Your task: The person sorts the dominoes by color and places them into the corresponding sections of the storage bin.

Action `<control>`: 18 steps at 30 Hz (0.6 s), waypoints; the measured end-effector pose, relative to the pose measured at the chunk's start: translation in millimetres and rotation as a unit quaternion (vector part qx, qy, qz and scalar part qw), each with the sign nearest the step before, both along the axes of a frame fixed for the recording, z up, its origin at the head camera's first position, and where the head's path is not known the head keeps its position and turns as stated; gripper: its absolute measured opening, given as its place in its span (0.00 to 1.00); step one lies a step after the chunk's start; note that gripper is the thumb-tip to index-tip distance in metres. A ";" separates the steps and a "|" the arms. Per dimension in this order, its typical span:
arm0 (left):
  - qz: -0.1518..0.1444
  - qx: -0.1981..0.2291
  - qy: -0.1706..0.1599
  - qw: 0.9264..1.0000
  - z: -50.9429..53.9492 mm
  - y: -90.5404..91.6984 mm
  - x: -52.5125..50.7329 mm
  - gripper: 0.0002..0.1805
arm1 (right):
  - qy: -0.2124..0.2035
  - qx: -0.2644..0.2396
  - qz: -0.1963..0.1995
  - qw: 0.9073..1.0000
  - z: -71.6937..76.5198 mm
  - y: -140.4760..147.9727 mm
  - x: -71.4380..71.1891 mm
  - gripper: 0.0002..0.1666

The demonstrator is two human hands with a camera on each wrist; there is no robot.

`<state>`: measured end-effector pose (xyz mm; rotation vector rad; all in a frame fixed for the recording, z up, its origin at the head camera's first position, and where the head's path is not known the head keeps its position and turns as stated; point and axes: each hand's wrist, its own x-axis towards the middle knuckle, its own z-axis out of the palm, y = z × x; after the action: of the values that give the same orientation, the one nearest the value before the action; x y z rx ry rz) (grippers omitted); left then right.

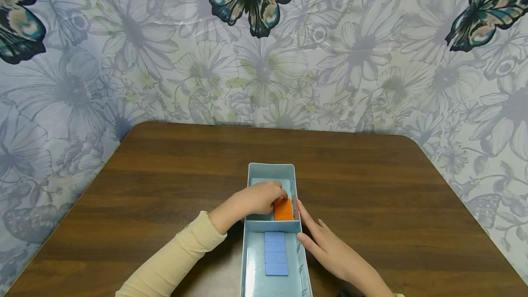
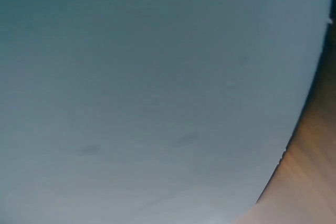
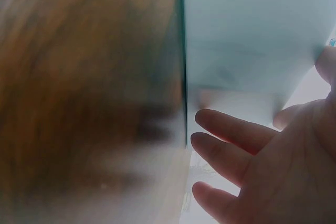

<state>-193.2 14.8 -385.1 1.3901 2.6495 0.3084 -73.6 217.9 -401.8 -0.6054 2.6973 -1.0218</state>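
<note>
A long light-blue box [image 1: 246, 260] with a divider [image 1: 272, 226] stands on the table. My left hand [image 1: 261, 198] reaches over its left side into the far compartment. There its curled fingers pinch an orange tile [image 1: 283, 210] at the upper edge; the fingertips are partly hidden. In the near compartment several blue tiles [image 1: 275, 257] lie in a column. My right hand [image 1: 330, 247] rests against the box's right side, its fingers extended and spread. The right wrist view shows that hand [image 3: 283, 161] with fingertips at the box wall [image 3: 247, 35].
The brown wooden table [image 1: 165, 173] reaches back to a wall [image 1: 330, 81] papered with flowers and butterflies. A blurred box wall [image 2: 157, 87] fills most of the left wrist view, with table wood at its right edge. A small dark object [image 1: 344, 293] shows near the right forearm.
</note>
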 end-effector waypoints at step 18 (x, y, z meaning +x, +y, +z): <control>0.009 0.007 0.003 1.000 -0.8 1.2 1.9 0.13 | -0.006 0.000 0.001 1.000 0.3 -0.5 -0.7 0.38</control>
<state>-191.3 16.1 -385.8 1.3735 2.6719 0.3251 -74.3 217.4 -401.5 -0.5993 2.6869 -1.0210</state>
